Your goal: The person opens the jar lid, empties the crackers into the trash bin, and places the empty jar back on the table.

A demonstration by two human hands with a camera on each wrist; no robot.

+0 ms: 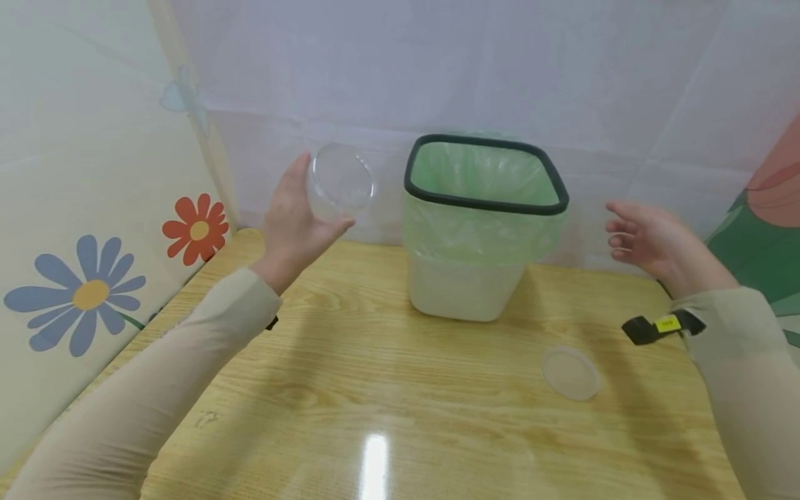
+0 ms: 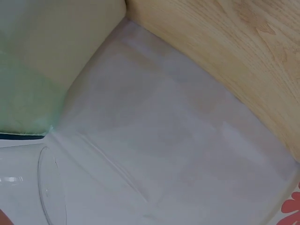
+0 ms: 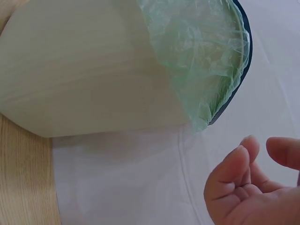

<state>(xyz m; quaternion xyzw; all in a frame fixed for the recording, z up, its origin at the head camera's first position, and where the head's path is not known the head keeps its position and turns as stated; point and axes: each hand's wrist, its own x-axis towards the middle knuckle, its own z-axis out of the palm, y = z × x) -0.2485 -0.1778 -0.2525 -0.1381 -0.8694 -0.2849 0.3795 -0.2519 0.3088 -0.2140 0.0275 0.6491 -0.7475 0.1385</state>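
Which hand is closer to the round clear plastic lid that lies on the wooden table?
The right hand. It hovers open above and behind the round clear plastic lid, beside the bin. The left hand is far across the table, holding a clear plastic cup.

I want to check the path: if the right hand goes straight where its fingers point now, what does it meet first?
Probably the bin: the right hand is empty, fingers pointing left at its green liner. Depth is unclear, so it might pass just behind.

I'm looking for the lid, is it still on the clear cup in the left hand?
No, the lid lies flat on the table, apart from the open cup.
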